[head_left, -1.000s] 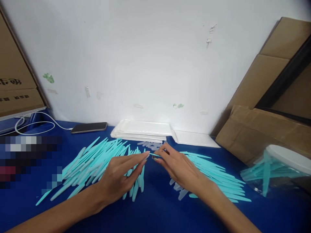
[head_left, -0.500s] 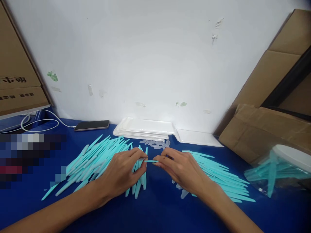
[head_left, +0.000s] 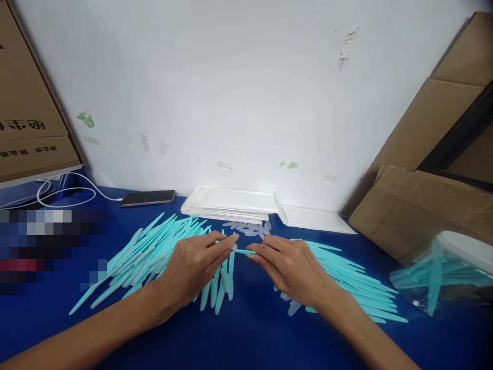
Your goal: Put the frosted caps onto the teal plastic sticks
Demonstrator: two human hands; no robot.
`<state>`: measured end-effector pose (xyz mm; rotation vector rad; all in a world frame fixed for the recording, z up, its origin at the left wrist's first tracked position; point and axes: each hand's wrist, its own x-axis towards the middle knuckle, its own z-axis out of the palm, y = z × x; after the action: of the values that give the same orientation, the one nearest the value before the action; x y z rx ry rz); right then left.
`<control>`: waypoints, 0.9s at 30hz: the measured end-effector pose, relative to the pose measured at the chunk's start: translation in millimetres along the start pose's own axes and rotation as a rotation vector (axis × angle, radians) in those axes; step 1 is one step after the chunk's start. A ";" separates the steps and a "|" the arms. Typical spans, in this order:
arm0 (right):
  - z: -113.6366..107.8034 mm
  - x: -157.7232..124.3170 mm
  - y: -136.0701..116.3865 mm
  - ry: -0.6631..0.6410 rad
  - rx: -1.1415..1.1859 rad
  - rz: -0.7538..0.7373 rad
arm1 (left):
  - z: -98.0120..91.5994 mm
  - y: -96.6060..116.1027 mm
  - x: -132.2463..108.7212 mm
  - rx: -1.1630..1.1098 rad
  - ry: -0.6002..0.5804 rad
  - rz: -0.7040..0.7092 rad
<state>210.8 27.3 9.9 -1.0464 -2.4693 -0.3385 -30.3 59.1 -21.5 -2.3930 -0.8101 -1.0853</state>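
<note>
Between my hands is a slim turquoise eyebrow razor [head_left: 245, 252], lying nearly level above the table. My right hand [head_left: 290, 264] pinches its right end. My left hand [head_left: 198, 262] is closed at the other end, with a small translucent cap [head_left: 233, 247] at its fingertips. To the left lies a big heap of turquoise razors [head_left: 154, 252], many with cloudy caps. A smaller group of razors [head_left: 219, 290] lies below my left fingers. Beside my right hand, more razors [head_left: 354, 277] are spread in a row. Loose clear caps [head_left: 248, 227] lie behind my hands, others [head_left: 293, 307] under my right wrist.
White flat packets [head_left: 234, 199] are stacked against the wall. A phone [head_left: 148, 198] on a white cable lies at the back left. On the right, a clear tub [head_left: 442, 275] with a white lid holds razors before cardboard boxes [head_left: 423, 200]. Another box [head_left: 34, 92] stands left.
My left fingers have straightened and shifted slightly up and right along the razor, showing the translucent cap at their tips. The razor now tilts slightly. The whole view has moved a little.
</note>
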 end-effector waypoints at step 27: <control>-8.7 1.7 0.3 -0.310 0.015 0.140 | -6.5 -0.9 2.0 0.114 -0.100 0.117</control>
<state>212.6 25.3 18.3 -1.3446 -2.6406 -0.1206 -33.4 56.8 -15.8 -2.3812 -0.7343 -0.8567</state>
